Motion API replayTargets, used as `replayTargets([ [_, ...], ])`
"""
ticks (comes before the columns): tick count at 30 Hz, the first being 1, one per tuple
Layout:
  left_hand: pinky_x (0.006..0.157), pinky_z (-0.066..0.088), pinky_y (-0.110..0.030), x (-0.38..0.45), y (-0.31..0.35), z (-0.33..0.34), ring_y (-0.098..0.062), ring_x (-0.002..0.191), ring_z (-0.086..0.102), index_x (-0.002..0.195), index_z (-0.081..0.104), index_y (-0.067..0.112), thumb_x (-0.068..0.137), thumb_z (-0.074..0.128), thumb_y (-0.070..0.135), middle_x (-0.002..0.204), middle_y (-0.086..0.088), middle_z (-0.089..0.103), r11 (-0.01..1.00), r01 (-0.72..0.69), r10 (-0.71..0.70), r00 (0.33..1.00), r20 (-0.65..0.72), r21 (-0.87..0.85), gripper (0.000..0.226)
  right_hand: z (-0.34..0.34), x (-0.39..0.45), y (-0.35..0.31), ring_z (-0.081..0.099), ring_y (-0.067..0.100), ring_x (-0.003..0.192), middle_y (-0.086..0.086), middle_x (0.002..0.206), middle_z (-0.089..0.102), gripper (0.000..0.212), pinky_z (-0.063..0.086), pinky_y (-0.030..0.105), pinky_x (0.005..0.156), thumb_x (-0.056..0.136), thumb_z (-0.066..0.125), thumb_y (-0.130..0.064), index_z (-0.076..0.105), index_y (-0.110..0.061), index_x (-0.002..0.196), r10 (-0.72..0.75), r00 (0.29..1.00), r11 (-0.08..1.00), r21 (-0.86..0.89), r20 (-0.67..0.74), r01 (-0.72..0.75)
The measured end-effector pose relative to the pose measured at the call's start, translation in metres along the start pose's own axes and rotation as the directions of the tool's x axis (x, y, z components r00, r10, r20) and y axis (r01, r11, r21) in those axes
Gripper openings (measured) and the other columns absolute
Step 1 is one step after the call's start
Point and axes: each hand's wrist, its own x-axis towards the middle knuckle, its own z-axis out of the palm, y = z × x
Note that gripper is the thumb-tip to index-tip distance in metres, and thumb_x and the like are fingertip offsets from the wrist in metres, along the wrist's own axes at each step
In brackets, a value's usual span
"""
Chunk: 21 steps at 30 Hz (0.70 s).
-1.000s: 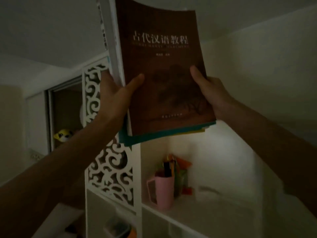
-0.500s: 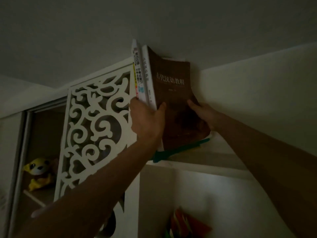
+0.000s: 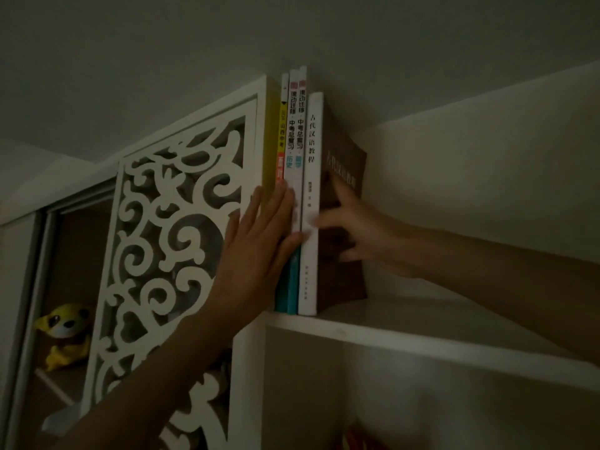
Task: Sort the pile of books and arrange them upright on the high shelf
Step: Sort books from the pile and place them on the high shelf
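Note:
Several books stand upright at the left end of the high white shelf [image 3: 406,339], against the side panel. From the left: a yellow-spined book [image 3: 281,138], two white and teal books [image 3: 297,131], and a brown-covered book with a white spine [image 3: 312,177]. My left hand [image 3: 259,235] lies flat with straight fingers against the spines of the left books. My right hand [image 3: 360,232] presses with spread fingers on the brown cover [image 3: 344,287] from the right side.
A white carved lattice panel [image 3: 175,241] stands left of the books. Behind it a yellow plush toy [image 3: 65,332] sits in a darker cabinet. The ceiling is just above the book tops. The shelf board runs on to the right; a lower compartment lies beneath.
The stack went from being held in both hands below the shelf to standing upright on it. My hands changed from gripping the books to pressing flat on their spines and cover.

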Motion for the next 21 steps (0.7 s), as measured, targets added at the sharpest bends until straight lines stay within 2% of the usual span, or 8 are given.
replayTargets([
  [2,0.109,-0.026,-0.026,-0.001,-0.012,0.000,0.004,0.134,-0.030,0.143,-0.007,0.039,0.089,0.004,0.060,0.151,0.020,-0.010,0.985,-0.008,0.007,1.000,0.006,0.173,0.059,0.004,0.000,-0.004,0.031,0.022,0.137,-0.007,0.150,0.031,0.099,0.032,0.066,0.102,0.074,0.072,-0.036,0.005,-0.047,0.146,0.002,0.999,0.999,0.051,0.049,-0.005],
  [6,0.108,-0.029,-0.029,-0.008,-0.029,0.002,-0.007,0.138,-0.027,0.146,-0.004,0.034,0.097,0.007,0.050,0.152,0.015,-0.004,0.947,0.009,0.012,0.998,-0.063,0.322,0.053,0.010,0.013,0.003,0.028,0.022,0.139,-0.006,0.156,0.019,0.097,0.038,0.058,0.101,0.086,0.065,-0.019,-0.006,-0.048,0.145,0.027,0.999,0.992,-0.120,-0.025,-0.029],
  [9,0.105,-0.032,-0.026,-0.007,-0.028,0.005,-0.004,0.137,-0.029,0.144,-0.009,0.039,0.094,0.002,0.053,0.150,0.020,-0.012,0.972,0.046,-0.037,0.998,-0.046,0.232,0.053,0.017,0.015,0.004,0.030,0.024,0.137,-0.004,0.156,0.017,0.097,0.044,0.049,0.093,0.087,0.063,-0.020,-0.010,-0.046,0.144,0.020,0.996,0.984,-0.174,-0.087,-0.035],
  [11,0.104,-0.031,-0.027,-0.006,-0.025,0.005,-0.002,0.135,-0.030,0.141,-0.014,0.043,0.091,0.000,0.055,0.149,0.023,-0.017,0.986,0.065,-0.065,0.998,-0.007,0.151,0.054,0.018,0.012,0.002,0.030,0.024,0.138,-0.004,0.156,0.017,0.096,0.043,0.048,0.094,0.086,0.065,-0.023,-0.007,-0.046,0.145,0.032,0.993,0.982,-0.180,-0.113,-0.052],
  [14,0.107,-0.022,-0.038,-0.008,-0.016,-0.001,-0.011,0.137,-0.025,0.142,-0.015,0.039,0.091,0.001,0.055,0.151,0.017,-0.018,0.979,0.087,-0.097,0.994,0.043,0.187,0.056,0.017,0.000,-0.003,0.026,0.018,0.140,-0.004,0.156,0.020,0.094,0.029,0.039,0.113,0.082,0.069,-0.036,0.005,-0.033,0.150,-0.034,0.989,0.951,-0.310,-0.140,-0.011],
  [17,0.113,-0.008,-0.043,-0.015,0.006,-0.011,-0.022,0.143,-0.010,0.149,0.002,0.027,0.097,0.018,0.049,0.157,0.004,-0.002,0.972,0.152,-0.163,0.985,0.051,0.178,0.058,0.015,-0.027,-0.011,0.036,0.014,0.134,-0.002,0.148,0.036,0.074,0.029,0.023,0.108,0.084,0.064,-0.043,0.031,-0.017,0.145,-0.072,0.983,0.895,-0.446,-0.170,-0.012],
  [19,0.115,0.014,-0.033,-0.029,0.034,-0.017,-0.017,0.140,0.019,0.144,0.029,0.019,0.096,0.032,0.043,0.151,-0.002,0.027,0.994,0.097,-0.098,0.995,-0.015,-0.041,0.053,0.009,-0.058,-0.016,0.042,0.011,0.127,-0.001,0.141,0.045,0.060,0.034,0.015,0.098,0.086,0.063,-0.038,0.043,-0.016,0.138,-0.129,0.970,0.842,-0.539,-0.204,-0.002],
  [21,0.098,0.028,-0.005,-0.053,0.071,-0.022,0.009,0.117,0.040,0.127,0.048,0.021,0.093,0.043,0.034,0.127,0.007,0.049,0.948,0.051,-0.060,0.998,-0.018,-0.315,0.037,0.003,-0.108,-0.019,0.046,0.003,0.115,-0.005,0.134,0.051,0.046,0.036,0.004,0.084,0.088,0.063,-0.031,0.050,-0.019,0.131,-0.200,0.956,0.776,-0.630,-0.212,0.023],
])
